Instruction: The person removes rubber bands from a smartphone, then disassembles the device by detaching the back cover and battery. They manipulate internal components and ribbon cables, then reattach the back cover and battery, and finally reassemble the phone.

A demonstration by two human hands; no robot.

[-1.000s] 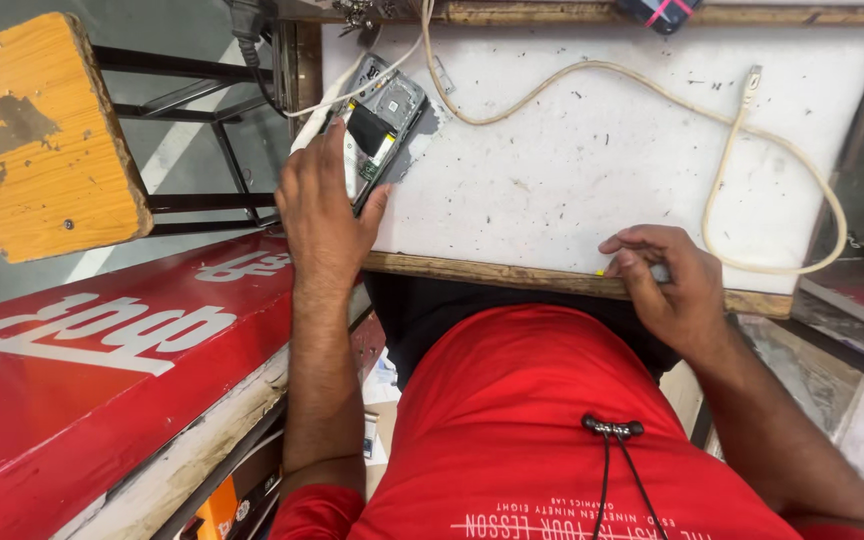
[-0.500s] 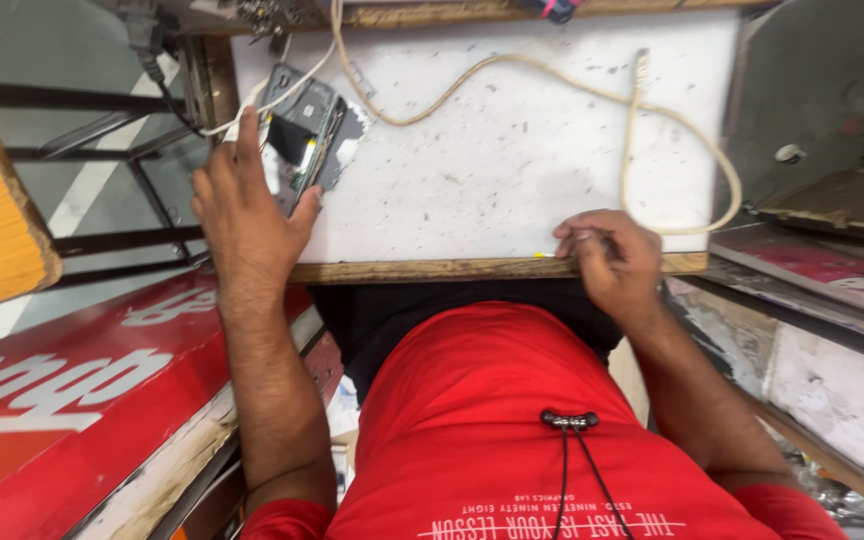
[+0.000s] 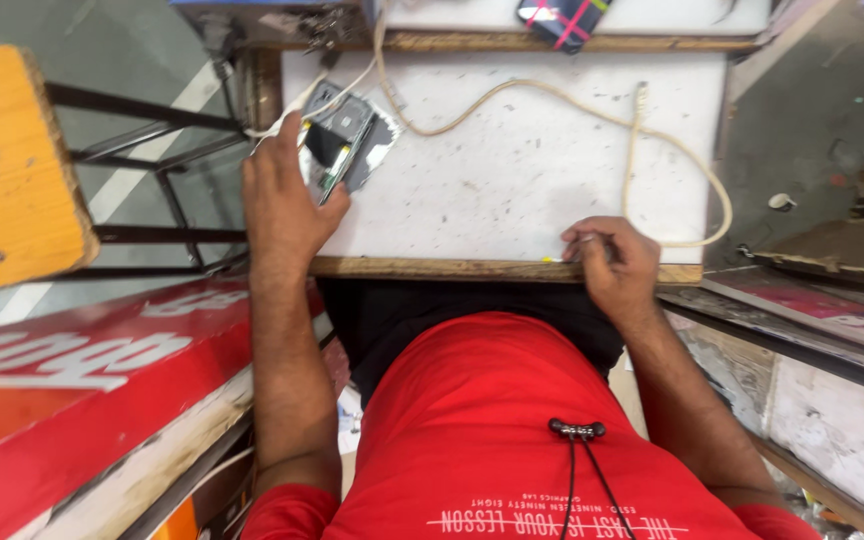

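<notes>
My left hand (image 3: 282, 205) rests on an opened phone (image 3: 344, 140) with its back cover off, at the near left corner of the white work table (image 3: 512, 170). The fingers press on its left side. My right hand (image 3: 612, 262) sits at the table's wooden front edge, fingers curled around a small thin tool with a yellow tip (image 3: 556, 259). A cream cable (image 3: 642, 150) loops across the tabletop from the phone area toward my right hand.
A yellow wooden stool (image 3: 12, 170) with a black metal frame stands to the left. A red board (image 3: 82, 380) lies at lower left. Another phone with a pink cross on it (image 3: 562, 20) lies on the far shelf. Grey slabs lie at right.
The view has shifted a little; both hands stay where they were, the left on the opened phone and the right at the table edge with the small tool.
</notes>
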